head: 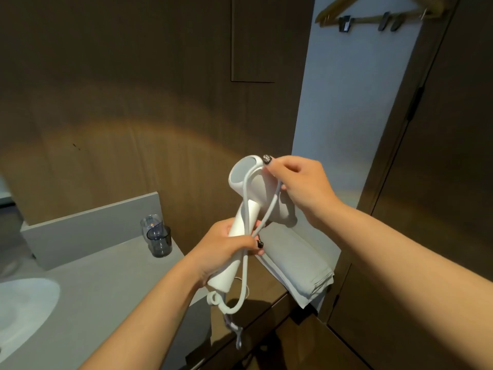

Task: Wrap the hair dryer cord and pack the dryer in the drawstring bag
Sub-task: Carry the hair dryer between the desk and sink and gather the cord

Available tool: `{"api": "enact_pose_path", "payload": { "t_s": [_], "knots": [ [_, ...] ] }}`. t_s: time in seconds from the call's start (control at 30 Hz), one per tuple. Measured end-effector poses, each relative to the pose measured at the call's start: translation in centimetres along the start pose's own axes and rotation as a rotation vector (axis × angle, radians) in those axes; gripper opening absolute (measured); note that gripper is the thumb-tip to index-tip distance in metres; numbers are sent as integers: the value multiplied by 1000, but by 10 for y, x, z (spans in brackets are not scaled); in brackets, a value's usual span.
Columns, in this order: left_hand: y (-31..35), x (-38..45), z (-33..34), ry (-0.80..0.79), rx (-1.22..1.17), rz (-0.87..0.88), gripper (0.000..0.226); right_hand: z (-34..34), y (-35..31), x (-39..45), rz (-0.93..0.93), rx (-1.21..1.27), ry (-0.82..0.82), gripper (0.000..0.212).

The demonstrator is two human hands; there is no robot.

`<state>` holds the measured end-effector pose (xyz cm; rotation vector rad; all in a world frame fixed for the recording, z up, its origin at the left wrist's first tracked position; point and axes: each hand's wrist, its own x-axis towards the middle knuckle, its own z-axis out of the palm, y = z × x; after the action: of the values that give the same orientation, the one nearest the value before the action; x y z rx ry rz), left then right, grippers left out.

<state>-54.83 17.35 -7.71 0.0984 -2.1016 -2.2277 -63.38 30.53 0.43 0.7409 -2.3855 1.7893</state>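
Head view. The left hand [226, 247] is closing fully around the handle of the white hair dryer [246, 206], the fingers wrapping it just above mid-length, with the thumb pressing a run of the cord [246, 265] against the handle's side. Above this grip, the handle is rising slightly tilted to the dryer's head, whose round open end is facing left and toward the camera. Below the grip, the handle's butt end is protruding, and the cord is leaving it in a small curl, then sweeping down into a loop and climbing back up past the left thumb. The right hand [298, 188] is pinching the upper part of the cord between thumb and fingertips, at the rear of the dryer's head, well above the left-hand grip; the cord is lying over the head's rim there. Beneath both hands, a folded grey cloth item [298, 265] is lying on a wooden ledge; whether it is the bag cannot be told. Left of the lower grip, two clear tumblers [157, 236] are standing on a grey countertop [101, 284].
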Motion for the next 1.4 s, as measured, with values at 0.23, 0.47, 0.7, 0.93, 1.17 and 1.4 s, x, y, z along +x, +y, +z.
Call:
{"api": "enact_pose_path", "payload": {
  "t_s": [0.23, 0.47, 0.7, 0.93, 1.17, 1.4],
  "knots": [
    [2, -2, 9, -98, -205, -41, 48, -15, 40, -6, -40, -88, 143, 28],
    [1, 6, 23, -87, -302, -54, 44, -15, 74, -25, 131, 72, 253, 22],
    [10, 17, 34, -14, -281, 66, 44, 20, 110, -57, 308, 210, 123, 24],
    [33, 25, 27, 11, -573, 141, 33, 42, 137, -64, 456, 224, -250, 74],
    [68, 24, 4, 89, -536, 257, 26, 47, 141, -72, 487, 380, -444, 55],
    [75, 19, 0, 91, -656, 282, 10, 77, 113, -50, 456, 503, -599, 63]
  ]
}}
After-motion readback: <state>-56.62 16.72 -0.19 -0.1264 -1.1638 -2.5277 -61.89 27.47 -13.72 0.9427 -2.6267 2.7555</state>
